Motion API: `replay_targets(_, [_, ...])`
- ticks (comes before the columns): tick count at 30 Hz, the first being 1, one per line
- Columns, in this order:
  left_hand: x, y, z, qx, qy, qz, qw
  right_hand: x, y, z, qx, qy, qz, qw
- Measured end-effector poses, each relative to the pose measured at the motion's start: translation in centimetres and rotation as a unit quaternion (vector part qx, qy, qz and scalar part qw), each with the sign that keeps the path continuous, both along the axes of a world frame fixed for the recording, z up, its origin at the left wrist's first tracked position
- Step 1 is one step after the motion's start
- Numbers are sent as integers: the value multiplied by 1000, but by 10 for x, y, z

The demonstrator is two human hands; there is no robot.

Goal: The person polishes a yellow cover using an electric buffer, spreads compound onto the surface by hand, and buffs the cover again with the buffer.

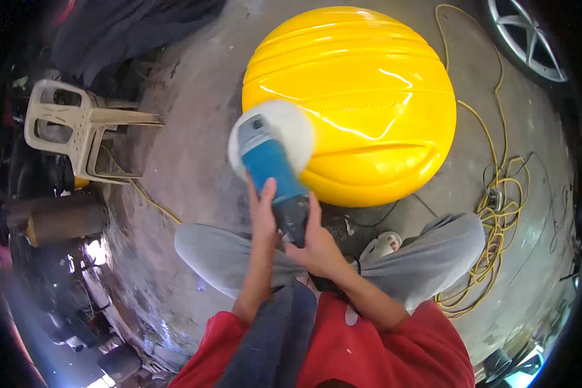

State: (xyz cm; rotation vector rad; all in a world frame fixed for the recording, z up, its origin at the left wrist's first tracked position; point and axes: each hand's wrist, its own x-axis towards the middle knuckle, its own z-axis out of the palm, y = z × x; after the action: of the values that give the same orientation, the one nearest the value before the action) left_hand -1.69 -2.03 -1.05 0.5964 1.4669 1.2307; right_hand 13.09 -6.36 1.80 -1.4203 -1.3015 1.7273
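A blue and black electric polisher [270,165] with a round white pad [297,132] is in both my hands. My left hand [262,210] grips its left side, around the middle of the blue body. My right hand [318,242] is closed around the black rear handle. The pad lies against or just over the left edge of a large, glossy yellow rounded piece [362,97]; whether they touch, I cannot tell. Ridges run across the top of the yellow piece, and faint raised lettering shows in its middle. The pad's outline is blurred.
On the left stands a beige plastic chair [77,123]. A coiled yellow cord [498,239] lies on the concrete floor [194,129] at right, running up toward a wheel [529,39]. A brown cylinder [70,221] and dark clutter line the left side.
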Motion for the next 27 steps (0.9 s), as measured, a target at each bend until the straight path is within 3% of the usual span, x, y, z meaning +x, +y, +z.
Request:
replay_targets(2, [-35,-13,-23,7,-122,36,992,-17,11,-2,-55,-2,134,990])
replay_targets(3, [-41,-15,-20,9,-162,50,986,-23,11,-8,-54,4,129,990])
replay_targets(6, [-35,-15,-10,29,-6,74,997,-31,5,-32,-31,15,144,989])
replay_targets(8, [-23,-16,-1,8,129,47,991,-30,-9,-40,5,59,76,995])
replay_targets(14, [5,-26,5,24,159,-91,983,-20,-50,-40,34,122,-93,987])
replay_targets(16, [5,-28,4,16,132,-76,988,-20,-50,-39,36,116,-96,988])
replay_targets(19, [-23,-30,-15,4,105,-23,994,-27,-33,-34,-27,86,-37,995])
replay_targets(21, [-60,-29,-34,-21,79,25,996,-39,-15,-40,-66,90,70,991])
replay_targets(22, [-71,-29,-29,-20,79,25,996,-55,-12,-52,-65,91,70,991])
replay_targets(24, [-85,-15,-21,5,195,76,978,-82,5,-70,31,109,92,989])
replay_targets(27, [-98,-15,-4,40,164,105,980,-81,16,-42,-8,140,142,980])
